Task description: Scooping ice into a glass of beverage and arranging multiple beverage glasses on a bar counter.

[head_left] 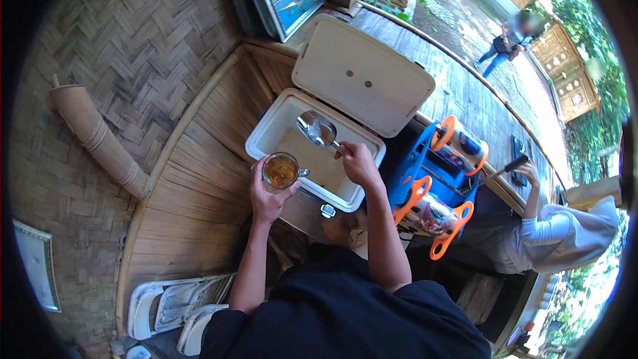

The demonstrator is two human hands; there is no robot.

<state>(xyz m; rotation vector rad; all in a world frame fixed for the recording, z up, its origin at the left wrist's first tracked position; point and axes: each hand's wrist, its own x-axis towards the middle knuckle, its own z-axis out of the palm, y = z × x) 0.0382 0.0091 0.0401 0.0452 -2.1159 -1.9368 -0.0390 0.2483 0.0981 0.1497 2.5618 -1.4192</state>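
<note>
My left hand (267, 201) is closed around a clear glass mug (281, 171) of amber drink, over the near left corner of an open white cooler box (261, 129). The mug's handle points right. In my right hand (359, 164) I grip the handle of a large metal serving spoon (310, 120), above the cooler. Its bowl, up and to the right of the mug and apart from it, carries clear lumps that look like ice. The cooler's lid (359, 70) leans back on its hinge side. Low inside the box lies something pale that I cannot make out clearly.
A blue and orange rack (413, 159) with packages stands right of the cooler. Beyond runs a wooden counter (458, 96). At the right, a person in grey (558, 233) holds a dark-handled tool; another person (508, 43) stands outside. White folded chairs (176, 302) lean lower left.
</note>
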